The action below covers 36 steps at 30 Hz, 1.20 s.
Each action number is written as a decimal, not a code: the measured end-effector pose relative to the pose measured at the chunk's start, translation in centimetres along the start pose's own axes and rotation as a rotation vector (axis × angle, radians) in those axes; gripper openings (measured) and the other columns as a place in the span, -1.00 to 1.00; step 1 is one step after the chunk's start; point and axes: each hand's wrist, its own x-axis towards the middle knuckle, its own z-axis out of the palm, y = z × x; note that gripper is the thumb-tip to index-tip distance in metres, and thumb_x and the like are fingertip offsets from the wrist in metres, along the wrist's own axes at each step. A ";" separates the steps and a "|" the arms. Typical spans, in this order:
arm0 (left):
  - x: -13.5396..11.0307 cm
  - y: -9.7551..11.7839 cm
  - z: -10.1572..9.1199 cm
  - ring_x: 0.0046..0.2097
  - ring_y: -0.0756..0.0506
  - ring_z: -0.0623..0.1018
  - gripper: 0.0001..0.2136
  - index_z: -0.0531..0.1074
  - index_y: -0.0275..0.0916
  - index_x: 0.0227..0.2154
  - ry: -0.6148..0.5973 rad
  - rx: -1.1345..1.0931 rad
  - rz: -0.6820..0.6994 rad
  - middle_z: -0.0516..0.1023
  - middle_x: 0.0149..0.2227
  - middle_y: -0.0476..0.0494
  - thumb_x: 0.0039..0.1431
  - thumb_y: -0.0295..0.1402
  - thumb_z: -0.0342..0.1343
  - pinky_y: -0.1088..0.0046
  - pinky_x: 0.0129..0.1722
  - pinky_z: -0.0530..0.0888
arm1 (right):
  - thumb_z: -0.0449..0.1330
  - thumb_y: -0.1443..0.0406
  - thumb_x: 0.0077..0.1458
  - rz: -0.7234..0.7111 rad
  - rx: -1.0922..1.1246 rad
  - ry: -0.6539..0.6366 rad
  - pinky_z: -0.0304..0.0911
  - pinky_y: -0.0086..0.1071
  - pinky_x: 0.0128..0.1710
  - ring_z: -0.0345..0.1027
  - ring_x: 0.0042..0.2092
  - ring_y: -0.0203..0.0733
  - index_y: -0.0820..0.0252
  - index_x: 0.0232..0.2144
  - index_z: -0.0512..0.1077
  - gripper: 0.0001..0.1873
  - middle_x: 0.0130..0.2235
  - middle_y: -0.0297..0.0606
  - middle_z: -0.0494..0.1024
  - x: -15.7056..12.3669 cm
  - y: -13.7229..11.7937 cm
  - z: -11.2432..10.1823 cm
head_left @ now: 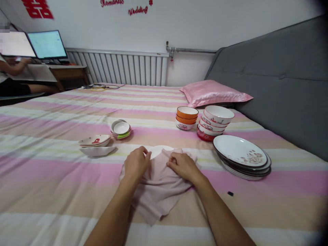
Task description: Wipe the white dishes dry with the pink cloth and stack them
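A pale pink cloth (161, 191) lies crumpled over the near part of a white plate (159, 149), whose far rim shows beyond it. My left hand (137, 163) is closed at the plate's left side, its fingers curled on the cloth and the thumb beside the rim. On the right, my right hand (183, 166) pinches the cloth above the plate. Most of the plate is hidden, so I cannot tell whether it rests on the bed or is lifted.
Stacked plates (241, 152), white bowls (217, 116) and orange bowls (187, 114) stand right on the striped bed (64, 191). Small dishes (121, 128) and boat-shaped dishes (96, 141) sit left. A black piece (230, 193) lies near my right arm. A person (12, 71) sits at a desk.
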 end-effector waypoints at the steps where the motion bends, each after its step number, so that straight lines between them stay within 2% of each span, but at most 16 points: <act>1: 0.2 -0.4 -0.1 -0.21 -0.17 0.51 -0.71 0.40 -0.21 -0.28 0.002 0.031 -0.040 0.54 -0.25 -0.20 0.13 -0.17 -0.13 0.40 -0.33 0.33 | 0.14 0.22 0.01 0.018 0.002 0.023 0.01 -0.46 -0.43 0.34 -0.37 -0.29 0.15 -0.44 0.40 -0.87 -0.42 -0.35 0.51 0.1 0.0 0.0; 4: 0.7 -1.6 0.3 -0.16 -0.25 0.50 -0.69 0.39 -0.26 -0.25 -0.086 0.090 -0.069 0.52 -0.19 -0.30 0.12 -0.18 -0.13 0.30 -0.26 0.37 | 0.17 0.25 -0.03 0.069 0.029 0.097 0.01 -0.46 -0.41 0.34 -0.35 -0.27 0.12 -0.39 0.38 -0.90 -0.44 -0.38 0.50 0.2 0.1 -0.1; 6: 0.9 -2.0 0.7 -0.15 -0.27 0.50 -0.69 0.39 -0.28 -0.24 -0.129 0.072 -0.036 0.53 -0.21 -0.33 0.10 -0.20 -0.11 0.27 -0.24 0.37 | 0.18 0.26 -0.04 0.100 0.041 0.139 0.01 -0.45 -0.40 0.33 -0.33 -0.26 0.10 -0.32 0.35 -0.83 -0.44 -0.39 0.50 0.3 0.2 0.0; 11: 1.3 -2.4 1.4 -0.14 -0.22 0.49 -0.71 0.39 -0.29 -0.21 -0.153 -0.134 0.000 0.53 -0.20 -0.33 0.01 -0.28 -0.01 0.34 -0.21 0.36 | 0.21 0.23 -0.07 0.193 -0.017 0.133 0.00 -0.42 -0.38 0.34 -0.27 -0.20 0.11 -0.16 0.32 -0.64 -0.35 -0.31 0.51 0.4 0.6 0.4; 13: 1.3 -2.3 1.2 -0.18 -0.18 0.50 -0.73 0.40 -0.29 -0.25 -0.147 -0.189 -0.004 0.53 -0.23 -0.29 0.01 -0.27 0.00 0.40 -0.26 0.37 | 0.20 0.23 -0.05 0.198 -0.037 0.110 0.01 -0.41 -0.38 0.34 -0.25 -0.19 0.11 -0.18 0.35 -0.68 -0.31 -0.28 0.51 0.3 0.6 0.4; 15: 1.1 -2.1 0.8 -0.32 -0.12 0.50 -0.77 0.41 -0.28 -0.36 -0.183 -0.281 -0.043 0.53 -0.36 -0.19 0.01 -0.23 0.01 0.47 -0.39 0.35 | 0.17 0.23 -0.02 0.177 -0.049 0.084 0.01 -0.41 -0.37 0.34 -0.24 -0.19 0.10 -0.25 0.38 -0.77 -0.29 -0.27 0.52 0.3 0.6 0.4; 18: 0.6 -1.5 0.2 -0.58 0.01 0.34 -0.72 0.33 -0.28 -0.55 -0.335 -0.566 -0.164 0.33 -0.63 0.01 -0.02 -0.13 0.02 0.54 -0.61 0.20 | 0.13 0.27 0.01 0.127 -0.052 0.060 0.01 -0.42 -0.34 0.34 -0.26 -0.22 0.11 -0.33 0.40 -0.88 -0.32 -0.28 0.52 0.2 0.6 0.2; 20: 0.3 -1.1 -0.1 -0.64 0.06 0.23 -0.65 0.25 -0.27 -0.61 -0.464 -0.727 -0.214 0.20 -0.70 0.09 -0.06 -0.04 0.05 0.56 -0.65 0.13 | 0.11 0.28 0.03 0.113 -0.048 0.056 0.01 -0.43 -0.35 0.34 -0.27 -0.23 0.12 -0.36 0.40 -0.90 -0.33 -0.29 0.53 0.2 0.7 0.2; 22: 0.0 -0.9 -0.3 -0.66 0.07 0.21 -0.59 0.22 -0.26 -0.63 -0.562 -0.804 -0.231 0.17 -0.71 0.11 -0.13 0.03 0.09 0.56 -0.66 0.12 | 0.10 0.28 0.03 0.119 -0.046 0.056 -0.01 -0.43 -0.38 0.34 -0.28 -0.23 0.12 -0.37 0.39 -0.91 -0.34 -0.30 0.53 0.3 0.8 0.2; 24: -0.2 -0.7 -0.4 -0.64 0.05 0.26 -0.58 0.25 -0.27 -0.59 -0.609 -0.832 -0.246 0.24 -0.69 0.08 -0.18 0.04 0.13 0.55 -0.66 0.16 | 0.10 0.28 0.03 0.130 -0.043 0.067 -0.03 -0.43 -0.40 0.34 -0.27 -0.22 0.12 -0.39 0.38 -0.93 -0.34 -0.30 0.52 0.4 0.8 0.3; 29: -1.0 0.2 -0.6 -0.46 -0.11 0.50 -0.59 0.39 -0.32 -0.38 -0.616 -0.987 -0.314 0.51 -0.49 -0.12 -0.22 -0.07 0.21 0.45 -0.52 0.38 | 0.04 0.31 0.05 0.174 0.024 0.209 0.00 -0.43 -0.39 0.34 -0.29 -0.20 0.12 -0.36 0.34 -0.91 -0.34 -0.27 0.52 0.7 0.8 0.2; 32: -1.2 0.8 -0.6 -0.38 -0.16 0.53 -0.64 0.40 -0.32 -0.35 -0.562 -1.123 -0.334 0.54 -0.46 -0.15 -0.20 -0.16 0.21 0.40 -0.45 0.42 | 0.02 0.30 0.04 0.207 0.141 0.331 0.05 -0.42 -0.41 0.35 -0.34 -0.20 0.11 -0.35 0.32 -0.89 -0.37 -0.28 0.51 0.8 0.9 0.1; 36: -1.0 1.2 -0.1 -0.37 -0.16 0.53 -0.67 0.43 -0.34 -0.34 -0.438 -1.192 -0.257 0.54 -0.46 -0.16 -0.11 -0.17 0.16 0.39 -0.41 0.43 | 0.00 0.27 0.03 0.208 0.430 0.505 0.15 -0.42 -0.44 0.35 -0.42 -0.22 0.10 -0.34 0.29 -0.89 -0.43 -0.33 0.48 1.2 1.4 0.5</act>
